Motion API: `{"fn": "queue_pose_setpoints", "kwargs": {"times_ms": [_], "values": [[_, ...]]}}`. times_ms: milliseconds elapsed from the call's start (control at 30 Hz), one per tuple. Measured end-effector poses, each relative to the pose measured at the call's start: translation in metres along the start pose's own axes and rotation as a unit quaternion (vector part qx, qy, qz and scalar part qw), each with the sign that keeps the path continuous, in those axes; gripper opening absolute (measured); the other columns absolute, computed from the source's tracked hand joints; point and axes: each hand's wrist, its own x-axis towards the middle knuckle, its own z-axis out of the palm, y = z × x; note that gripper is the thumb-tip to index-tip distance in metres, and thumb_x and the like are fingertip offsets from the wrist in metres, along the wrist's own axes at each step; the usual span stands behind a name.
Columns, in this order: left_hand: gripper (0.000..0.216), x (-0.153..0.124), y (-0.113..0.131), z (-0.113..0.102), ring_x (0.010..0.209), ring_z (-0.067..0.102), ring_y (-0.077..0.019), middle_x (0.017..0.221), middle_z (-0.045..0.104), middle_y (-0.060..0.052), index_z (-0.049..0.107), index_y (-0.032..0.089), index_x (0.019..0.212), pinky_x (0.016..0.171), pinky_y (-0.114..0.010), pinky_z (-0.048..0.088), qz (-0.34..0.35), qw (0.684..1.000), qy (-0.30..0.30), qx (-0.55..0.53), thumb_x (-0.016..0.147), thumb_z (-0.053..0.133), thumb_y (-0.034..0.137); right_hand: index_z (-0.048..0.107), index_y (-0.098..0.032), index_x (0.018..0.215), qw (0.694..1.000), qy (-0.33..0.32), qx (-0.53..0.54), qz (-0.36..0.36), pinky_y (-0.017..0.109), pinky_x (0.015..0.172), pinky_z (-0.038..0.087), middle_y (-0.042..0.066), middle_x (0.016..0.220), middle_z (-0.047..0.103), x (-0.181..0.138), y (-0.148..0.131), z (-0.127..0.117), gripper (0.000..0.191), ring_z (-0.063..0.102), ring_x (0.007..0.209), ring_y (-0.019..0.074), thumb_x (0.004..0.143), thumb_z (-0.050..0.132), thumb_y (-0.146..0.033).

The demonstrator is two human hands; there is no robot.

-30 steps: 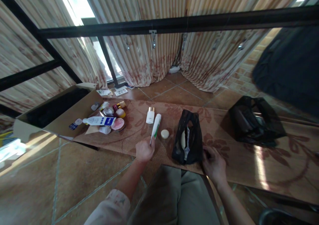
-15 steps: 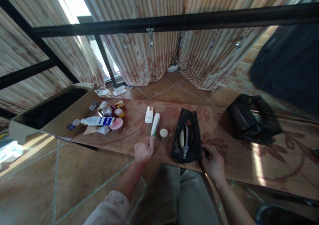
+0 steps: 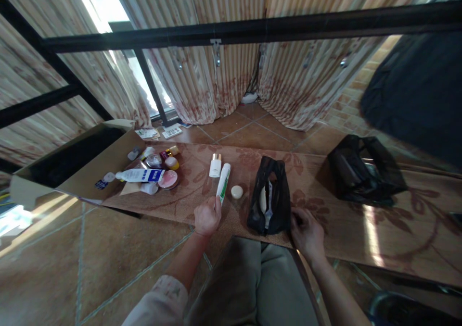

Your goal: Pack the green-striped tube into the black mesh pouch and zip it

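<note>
**Tube gripped on the left, pouch steadied on the right**

The left hand [image 3: 207, 216] is clenched on the near end of a white-and-green tube [image 3: 223, 183]. The tube points away over the woven mat [image 3: 195, 191], just left of a small round white pot [image 3: 237, 192] and near a gold-capped bottle [image 3: 215, 165]. The right hand [image 3: 306, 232] curls against the near right corner of the open black mesh pouch [image 3: 271, 202] (whether it pinches the fabric I cannot tell). The step looks like 1 item taken up for packing. Getting it in would call for swinging the tube right and tipping it into the pouch's narrow mouth.
</note>
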Motion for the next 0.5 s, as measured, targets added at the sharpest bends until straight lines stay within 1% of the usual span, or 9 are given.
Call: {"fn": "queue_pose_setpoints", "kwargs": {"times_ms": [233,400,500], "values": [[0.039,-0.0033,0.0009,-0.0032,0.071,0.061,-0.0162,0.079,0.067,-0.006,0.058,0.019,0.083,0.058,-0.027,0.03,0.012,1.0,-0.003,-0.002,0.096,0.026,0.036,0.066,-0.019,0.091,1.0,0.004,-0.005,0.006,0.029,0.07,0.045,0.006,0.089,0.066,-0.0002,-0.0011,0.0004,0.028,0.061,0.079,0.0187,0.086,0.044,-0.036],[0.029,-0.007,-0.0015,-0.0069,0.073,0.06,-0.0157,0.08,0.066,-0.005,0.055,0.02,0.082,0.061,-0.026,0.032,0.069,0.997,0.009,-0.04,0.094,0.032,0.034,0.066,-0.019,0.091,1.0,0.001,0.0,0.005,0.029,0.07,0.045,0.007,0.088,0.065,0.0001,-0.0001,0.0005,0.028,0.06,0.079,0.0188,0.086,0.044,-0.036],[0.025,-0.009,-0.0039,-0.0065,0.071,0.059,-0.015,0.077,0.064,-0.004,0.053,0.02,0.078,0.062,-0.026,0.034,0.088,0.994,0.03,-0.06,0.092,0.036,0.031,0.066,-0.019,0.092,1.0,0.006,0.004,-0.001,0.028,0.069,0.045,0.007,0.089,0.065,-0.0001,0.0003,0.0006,0.028,0.06,0.079,0.0185,0.086,0.044,-0.035]]}}
